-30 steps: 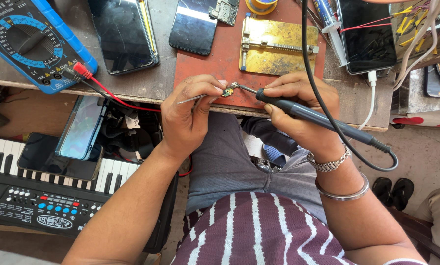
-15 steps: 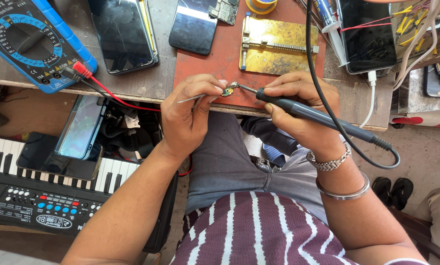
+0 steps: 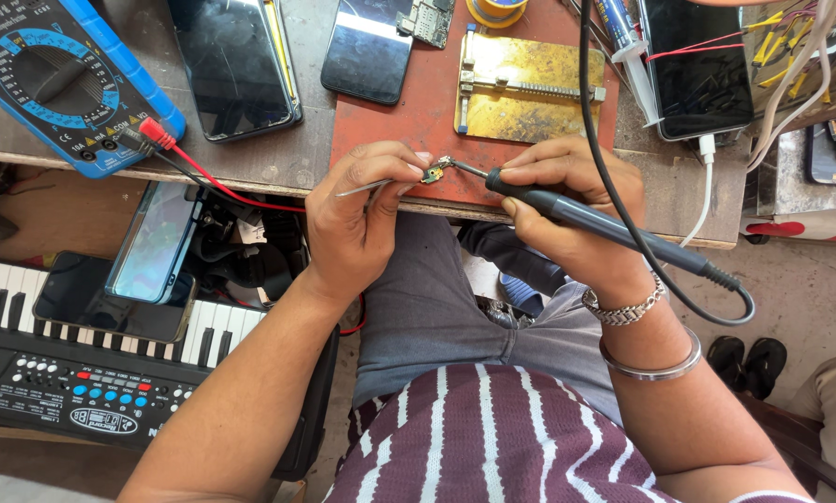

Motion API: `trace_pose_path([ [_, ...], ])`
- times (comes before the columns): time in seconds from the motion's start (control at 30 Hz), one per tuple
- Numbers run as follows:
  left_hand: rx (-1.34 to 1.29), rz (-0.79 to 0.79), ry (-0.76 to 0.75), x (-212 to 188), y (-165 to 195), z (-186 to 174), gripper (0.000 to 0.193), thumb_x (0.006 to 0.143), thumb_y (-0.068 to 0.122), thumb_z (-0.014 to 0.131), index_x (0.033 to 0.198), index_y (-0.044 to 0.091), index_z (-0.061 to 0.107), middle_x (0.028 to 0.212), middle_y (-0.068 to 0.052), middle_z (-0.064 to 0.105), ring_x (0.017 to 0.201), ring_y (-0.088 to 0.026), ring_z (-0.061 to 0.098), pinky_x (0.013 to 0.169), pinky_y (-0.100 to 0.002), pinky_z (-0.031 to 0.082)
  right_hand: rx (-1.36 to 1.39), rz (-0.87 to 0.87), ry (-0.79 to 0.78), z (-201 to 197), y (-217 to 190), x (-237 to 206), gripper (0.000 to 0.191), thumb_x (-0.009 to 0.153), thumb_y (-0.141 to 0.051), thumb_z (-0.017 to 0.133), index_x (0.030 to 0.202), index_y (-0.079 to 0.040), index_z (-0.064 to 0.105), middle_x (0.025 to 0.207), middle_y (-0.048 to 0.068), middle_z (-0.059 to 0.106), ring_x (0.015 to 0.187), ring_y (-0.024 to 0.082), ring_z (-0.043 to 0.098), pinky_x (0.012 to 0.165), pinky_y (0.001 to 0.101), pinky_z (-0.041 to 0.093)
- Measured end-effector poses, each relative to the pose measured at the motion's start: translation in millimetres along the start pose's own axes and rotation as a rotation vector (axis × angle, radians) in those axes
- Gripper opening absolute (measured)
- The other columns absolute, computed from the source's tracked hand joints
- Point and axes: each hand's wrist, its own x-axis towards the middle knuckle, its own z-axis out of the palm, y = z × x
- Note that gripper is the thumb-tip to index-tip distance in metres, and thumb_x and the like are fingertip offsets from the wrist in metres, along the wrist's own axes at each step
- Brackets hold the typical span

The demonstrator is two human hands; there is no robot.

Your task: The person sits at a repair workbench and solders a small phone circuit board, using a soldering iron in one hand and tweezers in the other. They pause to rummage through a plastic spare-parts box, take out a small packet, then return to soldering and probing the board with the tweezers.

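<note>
Item, bench work at the near edge of the counter (image 3: pixel 278 163): we hold a soldering iron (image 3: pixel 604 224) in our right hand (image 3: pixel 576 219), fingers closed around its dark grip pen-fashion, its thin tip reaching left to touch a small green circuit piece (image 3: pixel 432 174); our left hand (image 3: pixel 362 219) is pinched on metal tweezers (image 3: pixel 367 188), which carry that piece just above the counter's near edge, over the red mat (image 3: pixel 408 121). Item, on the mat farther off: a brass board holder (image 3: pixel 530 88), a dark phone (image 3: pixel 371 51) and a solder spool (image 3: pixel 497 9) at the far edge. Item, left: a blue multimeter (image 3: pixel 59 79) with a red lead (image 3: pixel 213 177) trailing toward us, and a larger phone (image 3: pixel 236 61) lying face up beside it. Item, right: another phone (image 3: pixel 697 65) on a white cable. Item, below the counter on the left: a small keyboard (image 3: pixel 92 363) bearing two more phones. Handling note, as we judge it: the step goes best with both wrists braced near the counter edge, the tip laid only on the joint and lifted promptly, the tweezer pinch kept steady so the tiny piece does not twist, and the iron's black cord (image 3: pixel 623 186) kept clear of the phones
</note>
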Motion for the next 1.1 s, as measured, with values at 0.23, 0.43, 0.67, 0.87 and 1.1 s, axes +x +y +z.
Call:
trace_pose_path([
  [0.23,0.012,0.006,0.004,-0.4,-0.2,0.6,0.011,0.107,-0.005,0.062,0.114,0.004,0.062,0.114,-0.012,0.071,0.104,-0.022,0.074,0.089,-0.030,0.062,0.015,0.016,0.010,-0.9,4.3,-3.8,0.023,0.085,0.003,0.077,0.107,-0.002,0.075,0.109,0.011,0.073,0.099,0.018,0.073,0.086,0.0269,0.058],
  [0.43,-0.017,0.002,0.005,-0.4,-0.5,1.1,0.011,0.107,-0.006,0.061,0.114,0.003,0.062,0.114,-0.012,0.070,0.105,-0.023,0.074,0.090,-0.030,0.062,0.148,0.031,0.041,-0.4,11.8,-6.8,0.021,0.094,0.003,0.076,0.114,0.000,0.070,0.112,0.011,0.069,0.105,0.017,0.070,0.095,0.0279,0.058],
  [0.67,0.007,0.007,0.005,-0.3,-0.7,0.5,0.011,0.107,-0.005,0.062,0.114,0.004,0.063,0.114,-0.012,0.072,0.108,-0.023,0.074,0.090,-0.030,0.062,0.136,0.037,0.044,0.5,13.9,-7.1,0.021,0.093,0.003,0.075,0.113,0.000,0.070,0.112,0.011,0.069,0.105,0.017,0.070,0.094,0.0275,0.058],
  [0.87,0.012,0.008,0.006,0.3,-1.0,0.7,0.011,0.107,-0.005,0.062,0.114,0.004,0.063,0.115,-0.012,0.072,0.110,-0.024,0.074,0.090,-0.030,0.062,0.167,0.039,0.035,0.3,13.9,-6.6,0.021,0.095,0.003,0.075,0.115,0.000,0.069,0.112,0.011,0.067,0.105,0.016,0.068,0.096,0.0277,0.058],
  [1.1,-0.002,0.001,0.011,-0.3,-2.1,0.7,0.010,0.107,-0.004,0.062,0.114,0.003,0.062,0.114,-0.012,0.072,0.111,-0.024,0.074,0.091,-0.030,0.062,0.139,0.014,0.034,0.1,14.3,-6.7,0.022,0.096,0.002,0.075,0.116,0.000,0.068,0.113,0.011,0.068,0.106,0.017,0.068,0.096,0.0278,0.057],
])
